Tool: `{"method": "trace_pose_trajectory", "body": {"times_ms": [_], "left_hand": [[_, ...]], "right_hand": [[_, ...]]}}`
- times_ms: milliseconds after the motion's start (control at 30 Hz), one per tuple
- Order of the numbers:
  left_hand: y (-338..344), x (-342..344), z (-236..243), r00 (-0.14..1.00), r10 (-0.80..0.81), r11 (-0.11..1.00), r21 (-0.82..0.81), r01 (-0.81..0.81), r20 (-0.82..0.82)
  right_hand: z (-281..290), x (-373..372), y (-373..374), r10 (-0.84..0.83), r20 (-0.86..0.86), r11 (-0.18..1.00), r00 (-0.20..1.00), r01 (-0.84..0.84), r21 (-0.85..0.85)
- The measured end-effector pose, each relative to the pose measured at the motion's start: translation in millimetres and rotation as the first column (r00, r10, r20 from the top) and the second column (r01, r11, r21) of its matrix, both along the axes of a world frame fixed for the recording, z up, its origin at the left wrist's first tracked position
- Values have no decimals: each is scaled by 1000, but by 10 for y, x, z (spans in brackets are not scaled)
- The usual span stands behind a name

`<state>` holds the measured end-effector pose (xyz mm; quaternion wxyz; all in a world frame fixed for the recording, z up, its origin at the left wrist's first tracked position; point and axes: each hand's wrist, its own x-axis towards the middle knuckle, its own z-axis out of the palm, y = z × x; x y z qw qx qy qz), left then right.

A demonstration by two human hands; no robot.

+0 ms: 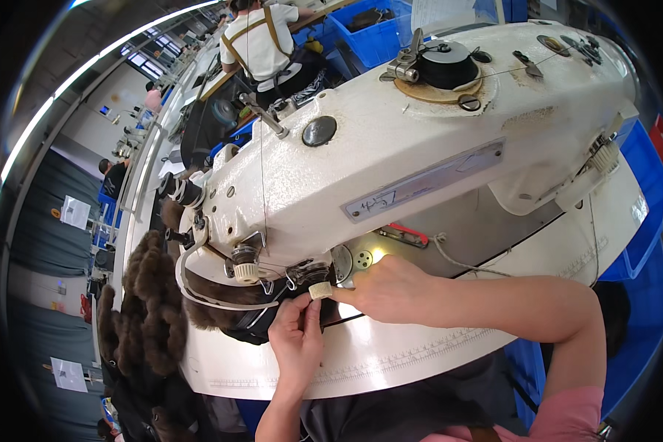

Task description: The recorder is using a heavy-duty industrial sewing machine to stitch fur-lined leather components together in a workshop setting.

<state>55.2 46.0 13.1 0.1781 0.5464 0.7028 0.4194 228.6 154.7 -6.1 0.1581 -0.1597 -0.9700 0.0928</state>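
A white sewing machine [287, 177] stands in front of me. Under its needle end lies a dark garment piece with brown fur [210, 313] and a black fabric edge [252, 333]. At the right edge of that piece my left hand [298, 339] is closed, thumb and fingers pinched together just below a cream ribbed knob [320, 290]. What sits in the pinch is too small to make out. My right hand [390, 291] comes in from the right with curled fingers, its foremost finger reaching to the knob. Its fingertips are partly hidden, and so is the needle.
Brown furry pieces [151, 302] are heaped left of the white table [390, 361]. A red-handled tool [409, 234] and a pale cord [449, 258] lie behind my right arm. Blue bins [368, 33] stand around. Another person [261, 44] sits beyond the machine.
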Motion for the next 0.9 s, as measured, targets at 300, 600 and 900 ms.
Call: {"method": "trace_pose_trajectory", "body": {"times_ms": [300, 600, 900], "left_hand": [[-43, 376, 11, 458, -159, 973, -60, 223, -875], [-59, 375, 10, 409, -218, 949, -95, 301, -886], [25, 266, 30, 372, -230, 935, -98, 341, -900]], "right_hand": [[23, 11, 63, -82, -93, 996, 992, 77, -51], [1, 45, -14, -79, 2, 997, 997, 79, 23], [-58, 76, -1, -109, -169, 988, 980, 125, 86]]}}
